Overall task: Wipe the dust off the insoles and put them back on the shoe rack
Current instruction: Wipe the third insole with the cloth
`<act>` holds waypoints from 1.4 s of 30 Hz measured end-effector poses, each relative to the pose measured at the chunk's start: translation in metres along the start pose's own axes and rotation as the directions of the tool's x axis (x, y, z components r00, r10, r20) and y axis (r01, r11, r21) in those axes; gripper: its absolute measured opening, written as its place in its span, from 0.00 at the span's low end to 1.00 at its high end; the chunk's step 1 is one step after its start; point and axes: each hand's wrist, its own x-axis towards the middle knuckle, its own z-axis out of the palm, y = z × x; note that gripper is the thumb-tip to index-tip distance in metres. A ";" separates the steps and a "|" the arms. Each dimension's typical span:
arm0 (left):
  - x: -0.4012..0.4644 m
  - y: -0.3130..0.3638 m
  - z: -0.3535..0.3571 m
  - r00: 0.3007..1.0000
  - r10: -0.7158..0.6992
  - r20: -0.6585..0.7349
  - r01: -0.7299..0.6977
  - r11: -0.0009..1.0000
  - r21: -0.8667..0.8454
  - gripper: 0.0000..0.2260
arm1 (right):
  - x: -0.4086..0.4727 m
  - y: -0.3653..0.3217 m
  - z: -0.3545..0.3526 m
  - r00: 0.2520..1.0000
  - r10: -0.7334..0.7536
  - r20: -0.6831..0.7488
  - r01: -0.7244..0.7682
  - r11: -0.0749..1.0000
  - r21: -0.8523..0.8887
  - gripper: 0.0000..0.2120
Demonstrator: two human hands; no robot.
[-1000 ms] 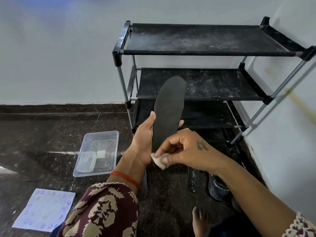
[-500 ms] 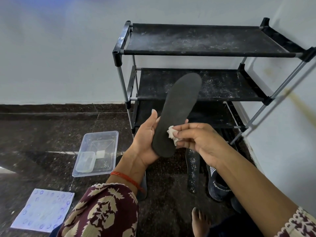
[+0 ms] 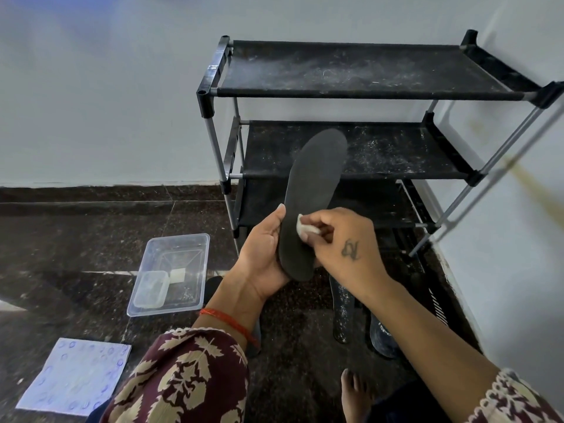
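The left hand [image 3: 262, 254] grips a dark insole [image 3: 311, 203]; the right hand [image 3: 341, 239] pinches a white wipe [image 3: 305, 228] against it. At nine o'clock, a clear tub [image 3: 195, 254] holds a smaller box [image 3: 151, 290]. At twelve, the shoe rack [image 3: 351, 94].

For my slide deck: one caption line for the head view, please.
Left hand holds a dark insole while the right hand wipes it with a white wad before the dusty shoe rack.
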 end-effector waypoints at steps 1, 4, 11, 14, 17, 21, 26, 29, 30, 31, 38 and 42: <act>0.000 0.000 -0.001 1.000 0.005 -0.008 -0.005 1.000 0.001 0.24 | -0.001 -0.002 0.002 1.000 -0.010 0.005 0.010 0.998 0.056 0.09; -0.001 0.005 -0.004 1.000 0.024 -0.020 -0.024 1.000 -0.012 0.24 | -0.002 -0.007 -0.001 0.989 -0.066 0.131 0.034 0.972 0.231 0.12; 0.003 0.007 -0.007 0.998 0.050 -0.038 -0.052 0.998 -0.047 0.26 | -0.002 0.003 -0.015 0.956 -0.236 0.175 0.234 0.972 0.036 0.11; 0.002 0.006 -0.007 0.998 0.059 -0.020 -0.060 0.997 -0.053 0.24 | 0.000 0.006 -0.012 0.970 -0.242 0.003 0.242 0.970 -0.018 0.09; 0.002 0.005 -0.008 0.998 0.055 -0.030 -0.056 0.997 -0.051 0.22 | 0.000 0.001 -0.004 0.982 -0.188 0.010 0.187 0.980 0.063 0.10; -0.002 0.007 -0.003 0.999 0.032 -0.028 -0.034 0.997 -0.065 0.23 | -0.004 -0.011 -0.006 0.957 -0.171 0.234 0.090 0.943 0.322 0.10; -0.001 0.008 -0.004 0.999 0.028 -0.038 -0.029 0.999 -0.044 0.25 | -0.004 -0.007 -0.023 0.845 -0.271 0.461 0.131 0.941 0.313 0.14; 0.002 0.008 -0.007 0.999 0.038 -0.027 -0.039 0.998 -0.059 0.25 | -0.001 0.004 -0.025 0.888 -0.309 0.340 0.272 0.950 0.153 0.17; 0.003 0.008 -0.008 0.999 0.038 -0.009 -0.039 0.997 -0.064 0.25 | 0.001 0.007 -0.025 0.919 -0.314 0.239 0.296 0.949 0.109 0.16; 0.003 0.007 -0.008 0.999 0.034 0.006 -0.033 0.998 -0.061 0.25 | 0.002 0.009 -0.023 0.944 -0.299 0.139 0.288 0.953 0.094 0.16; 0.000 0.005 -0.003 0.999 0.035 -0.009 -0.035 0.998 -0.052 0.22 | -0.002 -0.007 -0.005 0.971 -0.138 0.198 0.082 0.960 0.268 0.10; -0.003 0.008 -0.001 0.999 0.025 -0.039 -0.027 0.998 -0.058 0.24 | -0.005 -0.011 -0.015 0.879 -0.258 0.400 0.111 0.928 0.356 0.11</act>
